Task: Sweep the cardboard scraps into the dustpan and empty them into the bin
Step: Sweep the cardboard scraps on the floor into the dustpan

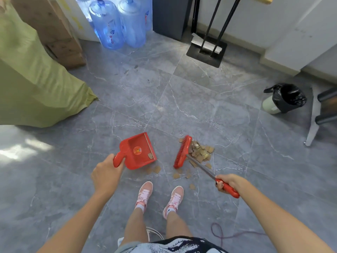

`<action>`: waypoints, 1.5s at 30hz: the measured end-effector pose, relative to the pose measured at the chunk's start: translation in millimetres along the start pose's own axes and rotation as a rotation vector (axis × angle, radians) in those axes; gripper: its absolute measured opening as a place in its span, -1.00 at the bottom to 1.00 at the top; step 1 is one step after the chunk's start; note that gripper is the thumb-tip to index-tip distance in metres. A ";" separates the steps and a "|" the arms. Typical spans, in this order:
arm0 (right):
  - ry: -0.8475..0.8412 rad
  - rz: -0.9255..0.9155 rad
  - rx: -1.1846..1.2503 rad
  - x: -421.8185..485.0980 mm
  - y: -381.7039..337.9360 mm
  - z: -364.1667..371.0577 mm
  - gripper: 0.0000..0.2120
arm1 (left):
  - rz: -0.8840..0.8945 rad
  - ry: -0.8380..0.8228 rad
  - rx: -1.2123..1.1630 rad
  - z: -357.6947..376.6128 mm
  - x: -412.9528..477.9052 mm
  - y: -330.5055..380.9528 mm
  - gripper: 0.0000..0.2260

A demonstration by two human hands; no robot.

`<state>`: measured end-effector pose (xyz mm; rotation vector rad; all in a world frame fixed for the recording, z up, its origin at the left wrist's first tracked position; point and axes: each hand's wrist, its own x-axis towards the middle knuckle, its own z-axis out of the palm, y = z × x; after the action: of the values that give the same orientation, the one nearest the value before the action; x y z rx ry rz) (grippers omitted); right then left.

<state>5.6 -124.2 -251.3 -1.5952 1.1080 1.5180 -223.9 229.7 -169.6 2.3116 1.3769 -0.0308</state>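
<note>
Hands both full: L hand (106,175) wraps the handle of the dustpan (139,151), which is down at the floor (127,92) w/ its mouth facing the brush (182,152); one piece lies inside. R hand (225,183) grips the brush's red handle end, brush head on the floor, apart from the dustpan. Most scraps (201,153) are piled just right of the brush head, a few loose btw. it and the shoes (144,195). Black-lined bin (286,98) stands well off, far right.
</note>
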 end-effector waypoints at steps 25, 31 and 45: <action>-0.172 -0.039 -0.016 -35.4 82.3 100.8 -0.69 | 0.086 0.043 -0.067 -30.5 19.4 2.7 -0.67; -0.212 0.000 -0.069 -24.1 85.7 159.9 -0.72 | 0.078 0.052 -0.022 -40.0 36.8 -30.9 -0.67; -0.026 -0.032 -0.276 -7.8 82.8 145.1 -0.71 | -0.059 0.062 -0.059 -43.5 60.2 -75.8 -0.66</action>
<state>-130.9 -27.6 -251.5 -1.7591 0.8836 1.7241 -266.1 327.0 -172.6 2.2405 1.4565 0.0637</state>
